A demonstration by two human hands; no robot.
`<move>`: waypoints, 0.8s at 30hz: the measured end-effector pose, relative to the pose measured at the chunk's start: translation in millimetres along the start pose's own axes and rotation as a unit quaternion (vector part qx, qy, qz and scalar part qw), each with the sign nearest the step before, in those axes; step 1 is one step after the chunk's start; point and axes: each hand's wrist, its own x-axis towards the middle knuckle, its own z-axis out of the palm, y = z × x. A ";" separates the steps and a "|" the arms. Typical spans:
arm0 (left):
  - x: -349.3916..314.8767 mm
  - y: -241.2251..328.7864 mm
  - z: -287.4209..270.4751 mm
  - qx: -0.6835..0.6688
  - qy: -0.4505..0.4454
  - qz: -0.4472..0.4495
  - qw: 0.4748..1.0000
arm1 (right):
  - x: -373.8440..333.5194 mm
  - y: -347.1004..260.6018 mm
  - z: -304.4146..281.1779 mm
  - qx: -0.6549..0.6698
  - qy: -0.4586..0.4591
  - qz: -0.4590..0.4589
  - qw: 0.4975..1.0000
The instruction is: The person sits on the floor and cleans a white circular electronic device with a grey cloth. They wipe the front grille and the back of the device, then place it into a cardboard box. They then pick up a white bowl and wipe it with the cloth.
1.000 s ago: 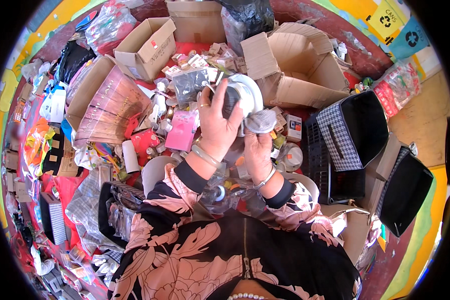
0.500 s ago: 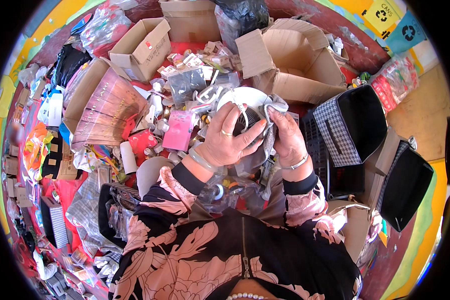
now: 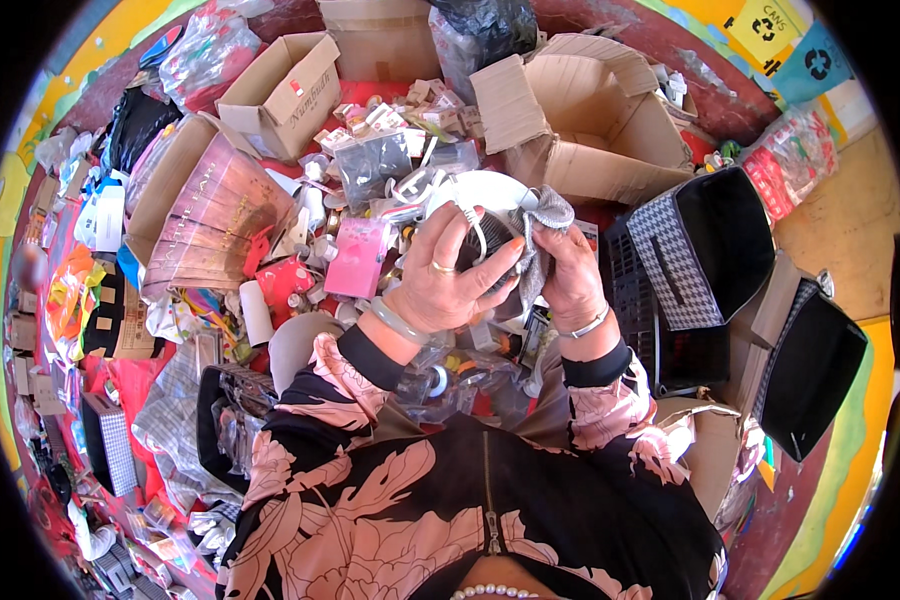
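My left hand (image 3: 438, 285) is closed round a white round object (image 3: 482, 187) with a dark ribbed middle and a white cord, perhaps a lamp fitting. The cord runs close by its fingertips. In my right hand (image 3: 572, 285) a bunched grey cloth (image 3: 546, 212) is pinched, pressed against the right side of the round object. The fingers hide the lower part of that object. Both hands are raised in front of my chest, above a heap of mixed goods.
An open cardboard box (image 3: 590, 120) stands beyond my right hand. Black bins with houndstooth sides (image 3: 705, 250) lean at the right. Left of my hands are a pink box (image 3: 358, 257), a white roll (image 3: 256, 313) and a fan-pleated pink carton (image 3: 215, 220). A dark basket (image 3: 232, 425) sits nearer.
The round object has shifted slightly left and tilted a little, with more of its dark ribbed middle showing. The cloth in my right hand has bunched higher against its edge.
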 end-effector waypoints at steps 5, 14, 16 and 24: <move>0.5 -0.7 0.8 -0.005 -0.016 -0.001 1.000 | 0.7 13.9 6.5 -0.023 0.049 -0.035 0.998; -0.8 -6.4 5.1 0.001 -0.023 -0.051 0.998 | 7.2 20.4 0.0 -0.104 0.055 -0.059 0.991; 3.2 -9.6 3.6 -0.009 -0.021 -0.084 0.996 | 6.1 14.9 7.3 -0.056 0.067 0.009 0.996; 2.8 -17.0 7.9 -0.023 -0.008 -0.113 0.993 | 2.7 24.7 15.8 0.014 0.003 -0.011 1.000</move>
